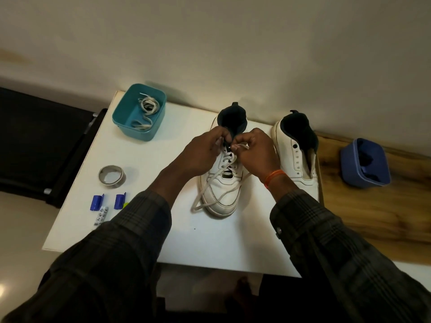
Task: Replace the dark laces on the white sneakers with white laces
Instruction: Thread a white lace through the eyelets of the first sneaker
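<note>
Head view, left hand [205,151] and right hand [254,150] each pinching the white lace [218,183] at the upper eyelets of the left sneaker [222,194], unlaced second sneaker [296,159] just beside it, teal tub [123,106] holding another white lace.

Both arms in long sleeves, dark charcoal fabric with a faint plaid grid of thin lighter and darker lines. Left sleeve [112,248] is loose and wrinkled, cuff open and wide below the wrist, forearm bare above it. Right sleeve [335,248] has the same check pattern, with one small round button [278,229] at the cuff edge. Orange thread band [274,176] wraps the right wrist, a few strands thick, sitting just above the cuff. Left hand [205,155] and right hand [256,150] bare, no gloves, no rings visible.
</note>
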